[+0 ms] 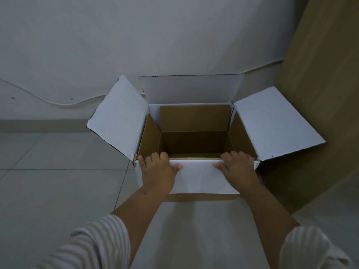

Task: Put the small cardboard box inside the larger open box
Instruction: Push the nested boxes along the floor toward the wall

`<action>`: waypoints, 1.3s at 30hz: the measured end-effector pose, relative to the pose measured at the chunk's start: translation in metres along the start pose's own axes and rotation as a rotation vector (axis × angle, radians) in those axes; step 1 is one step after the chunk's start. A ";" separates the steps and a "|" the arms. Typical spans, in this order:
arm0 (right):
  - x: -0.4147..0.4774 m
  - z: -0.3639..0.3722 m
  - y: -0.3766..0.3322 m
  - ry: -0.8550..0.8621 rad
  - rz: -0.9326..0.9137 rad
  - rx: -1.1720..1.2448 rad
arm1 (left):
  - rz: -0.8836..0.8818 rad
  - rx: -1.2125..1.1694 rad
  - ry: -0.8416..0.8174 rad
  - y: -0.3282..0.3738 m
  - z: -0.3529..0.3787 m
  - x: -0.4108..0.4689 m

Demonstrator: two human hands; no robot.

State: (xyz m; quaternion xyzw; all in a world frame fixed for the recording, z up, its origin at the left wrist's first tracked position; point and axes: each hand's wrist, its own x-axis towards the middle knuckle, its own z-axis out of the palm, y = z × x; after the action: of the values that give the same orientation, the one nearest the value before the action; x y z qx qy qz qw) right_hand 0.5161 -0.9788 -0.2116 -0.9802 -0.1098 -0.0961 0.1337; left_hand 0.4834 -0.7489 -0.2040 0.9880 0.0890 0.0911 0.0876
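on the left, pale floor tiles (pixel 58 167) run to the wall, where a thin cable (pixel 58 103) sags along it. next comes the larger open box (pixel 194 121), standing on the floor with its left flap (pixel 118 117) folded outward, its back flap upright against the wall and its right flap (pixel 275 121) splayed toward a tan panel (pixel 320 94). the left hand (pixel 158 171) lies over the near flap, fingers hooked over the front rim and thumb pressed on the white face; the right hand (pixel 238 167) mirrors it nearer the right corner. both hands are curled onto that front edge, holding the flap down, not pinching anything else. inside, only brown walls show, though the bottom nearest the rim is hidden. the small cardboard box is nowhere in view, so where it sits cannot be told. judging from this, the box is readied and opened; fetching and placing the small one remains.
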 end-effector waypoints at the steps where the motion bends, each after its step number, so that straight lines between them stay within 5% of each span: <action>1: 0.002 -0.001 0.004 -0.003 0.002 0.006 | -0.003 0.000 -0.003 0.004 0.001 0.002; 39: 0.099 0.013 0.085 0.073 -0.033 0.004 | -0.005 0.079 -0.025 0.071 0.033 0.091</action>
State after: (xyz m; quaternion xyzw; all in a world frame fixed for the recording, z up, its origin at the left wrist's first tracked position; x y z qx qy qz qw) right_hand 0.6334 -1.0368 -0.2227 -0.9738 -0.1214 -0.1337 0.1381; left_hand 0.5889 -0.8058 -0.2072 0.9915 0.0940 0.0751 0.0500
